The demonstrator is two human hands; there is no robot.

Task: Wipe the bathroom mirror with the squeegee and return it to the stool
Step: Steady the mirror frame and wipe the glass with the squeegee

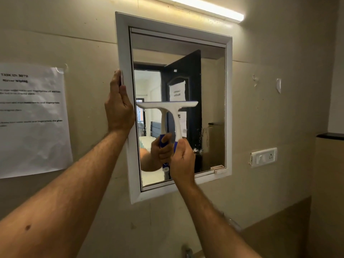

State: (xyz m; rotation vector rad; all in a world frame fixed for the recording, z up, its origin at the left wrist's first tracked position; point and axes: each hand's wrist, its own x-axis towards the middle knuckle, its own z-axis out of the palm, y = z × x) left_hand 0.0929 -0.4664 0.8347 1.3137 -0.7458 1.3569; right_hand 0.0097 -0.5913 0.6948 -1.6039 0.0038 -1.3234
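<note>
A white-framed mirror (210,90) hangs on the beige wall in the middle of the view. My right hand (183,159) grips the blue-and-white handle of a white squeegee (167,107), whose blade lies level against the glass about halfway down. My left hand (119,107) holds the mirror's left frame edge, thumb on the front and fingers wrapped round the side. The hand and squeegee handle are reflected in the glass. Water drops show on the lower right of the glass. The stool is out of view.
A printed paper sheet (31,120) is taped to the wall at the left. A switch and socket plate (263,157) sits right of the mirror, below a tube light (204,8). A dark-topped ledge (330,135) juts out at the far right.
</note>
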